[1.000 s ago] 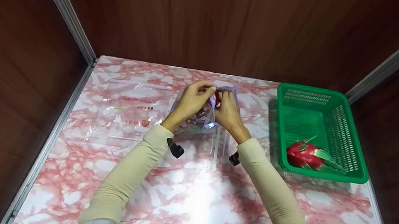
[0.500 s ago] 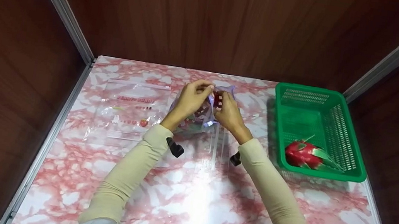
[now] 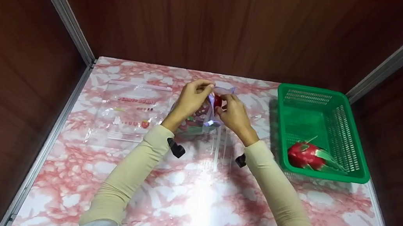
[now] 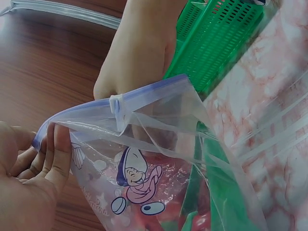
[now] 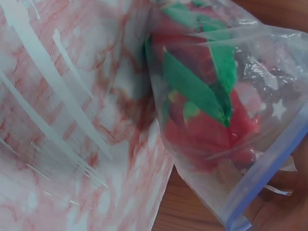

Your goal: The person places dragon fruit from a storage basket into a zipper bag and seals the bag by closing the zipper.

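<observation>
A clear zip bag (image 4: pixel 178 113) with a purple zip edge and cartoon print is held up in the middle of the table. My left hand (image 3: pixel 192 98) pinches one side of its mouth; in the left wrist view, several fingers (image 4: pixel 60 149) lie against the plastic. Red fruit with green leaves, apparently dragon fruit (image 5: pixel 202 132), sits inside the bag. At the mouth, my right hand (image 3: pixel 237 113) has thumb and fingers curled around the red end of a dragon fruit (image 3: pixel 217 100). Its fingertips are partly hidden by bag and fruit.
Another dragon fruit (image 3: pixel 307 156) lies in the green plastic basket (image 3: pixel 365 167) at the right. A flat clear printed zip bag (image 3: pixel 134 111) lies on the left. More clear plastic (image 3: pixel 217 147) lies just in front of the hands. Dark wood-grain walls (image 3: pixel 214 24) surround the table.
My right hand has drawn back slightly to the right from the bag's mouth, so more of the red fruit shows. My left hand has shifted slightly left, still pinching the bag.
</observation>
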Motion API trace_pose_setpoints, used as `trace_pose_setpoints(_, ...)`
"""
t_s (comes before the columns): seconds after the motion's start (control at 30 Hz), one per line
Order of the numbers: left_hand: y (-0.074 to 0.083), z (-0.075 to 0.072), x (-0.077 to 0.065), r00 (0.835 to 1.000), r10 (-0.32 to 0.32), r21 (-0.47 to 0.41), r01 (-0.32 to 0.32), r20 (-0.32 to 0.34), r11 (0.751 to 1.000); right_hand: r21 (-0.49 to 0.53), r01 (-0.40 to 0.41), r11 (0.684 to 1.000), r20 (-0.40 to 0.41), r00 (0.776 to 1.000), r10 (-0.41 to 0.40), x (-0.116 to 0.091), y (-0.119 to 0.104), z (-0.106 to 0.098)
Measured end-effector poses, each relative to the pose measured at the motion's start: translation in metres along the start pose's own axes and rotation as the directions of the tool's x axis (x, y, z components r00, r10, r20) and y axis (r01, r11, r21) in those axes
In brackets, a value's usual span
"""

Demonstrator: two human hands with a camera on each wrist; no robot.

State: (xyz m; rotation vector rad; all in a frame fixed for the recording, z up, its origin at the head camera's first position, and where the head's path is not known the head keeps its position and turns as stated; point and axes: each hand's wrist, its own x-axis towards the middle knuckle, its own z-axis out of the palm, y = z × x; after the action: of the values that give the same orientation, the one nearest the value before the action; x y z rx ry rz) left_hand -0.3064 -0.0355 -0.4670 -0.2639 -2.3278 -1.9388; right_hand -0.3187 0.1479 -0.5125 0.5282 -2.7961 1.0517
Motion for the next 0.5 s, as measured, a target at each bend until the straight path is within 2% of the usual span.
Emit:
trace_pose_setpoints(0.13, 0.001, -0.001, 0.000, 1.000, -0.013, -0.027, 0.013, -0.010, 1.000, -0.026, -0.015, 1.000, -0.029, 0.999, 0.014, -0.001, -0.001, -0.011)
trace_pose_setpoints(0.23, 0.001, -0.001, 0.000, 1.000, -0.011, -0.043, 0.011, -0.012, 0.999, -0.030, -0.029, 0.999, -0.135, 0.990, 0.025, 0.000, 0.003, -0.025)
trace_pose_setpoints(0.37, 0.001, 0.000, 0.000, 1.000, 0.007, -0.017, -0.008, -0.020, 1.000, -0.009, -0.043, 0.999, -0.261, 0.965, 0.039, 0.004, 0.015, -0.041)
trace_pose_setpoints(0.5, 0.001, 0.000, -0.002, 1.000, 0.008, -0.001, -0.008, -0.017, 1.000, -0.012, 0.034, 0.999, -0.208, 0.977, -0.036, 0.005, 0.028, -0.050)
